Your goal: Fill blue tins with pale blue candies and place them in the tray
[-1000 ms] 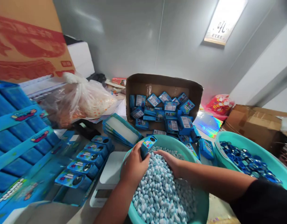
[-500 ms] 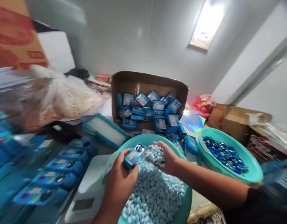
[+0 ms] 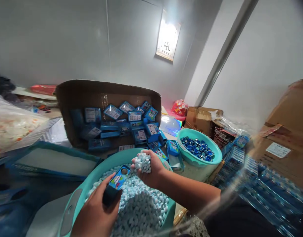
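A small blue printed box (image 3: 118, 179) with a round hole at one end is gripped in my left hand (image 3: 99, 204), over a turquoise basin (image 3: 74, 204). Pale blue and white candy tablets (image 3: 141, 200) fill much of that basin. Above its far side, my right hand (image 3: 152, 169) cups a heap of the tablets (image 3: 142, 162), palm up and fingers curled around them. The box and the cupped hand are close together but apart.
Behind the basin, a cardboard box (image 3: 109, 86) lies with many blue boxes (image 3: 140, 135) in it. To the right stands a smaller turquoise basin (image 3: 216, 158) of shiny blue caps (image 3: 197, 147). Stacked blue packs (image 3: 267, 187) and cartons (image 3: 287, 131) fill the far right.
The view has swung to the right, bringing the stacked packs and cartons into sight. My right hand has lifted a cupped heap of tablets from the pile. My left hand keeps the box.
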A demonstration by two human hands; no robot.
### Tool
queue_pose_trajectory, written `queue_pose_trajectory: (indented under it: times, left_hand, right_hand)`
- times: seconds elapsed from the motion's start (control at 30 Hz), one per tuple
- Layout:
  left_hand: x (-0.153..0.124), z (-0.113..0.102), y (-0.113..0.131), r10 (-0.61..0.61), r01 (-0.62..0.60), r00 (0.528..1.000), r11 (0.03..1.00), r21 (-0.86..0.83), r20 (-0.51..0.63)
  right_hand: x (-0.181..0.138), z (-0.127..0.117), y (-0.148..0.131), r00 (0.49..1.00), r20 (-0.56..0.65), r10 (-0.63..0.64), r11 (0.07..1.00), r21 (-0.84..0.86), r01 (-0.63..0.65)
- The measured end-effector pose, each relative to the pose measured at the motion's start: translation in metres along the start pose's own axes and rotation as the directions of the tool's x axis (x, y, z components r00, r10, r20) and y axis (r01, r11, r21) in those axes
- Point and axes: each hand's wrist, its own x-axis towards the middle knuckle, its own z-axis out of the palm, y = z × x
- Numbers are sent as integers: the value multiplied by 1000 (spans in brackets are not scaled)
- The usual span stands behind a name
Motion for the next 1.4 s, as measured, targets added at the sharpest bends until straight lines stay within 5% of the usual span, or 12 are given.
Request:
queue_pose_trajectory:
  times: [0.3, 0.73, 0.93, 1.4]
  left_hand:
    - [-14, 2, 19, 95, -98, 995, 993, -64, -36]
    - [-16, -2, 28, 15, -17, 1000, 991, -129, -18]
    - [-17, -8, 35, 37, -30, 998, 991, -128, 51]
    - [-17, -9, 33, 81, -63, 992, 982, -177, 98]
  right_hand:
    - [4, 34, 9, 992, -53, -115, 992, 47, 117]
    - [8, 43, 26, 930, -114, -348, 934, 41, 355]
    - [7, 42, 28, 921, -2, -390, 921, 24, 390]
    - [5, 40, 32, 843, 48, -537, 839, -72, 539]
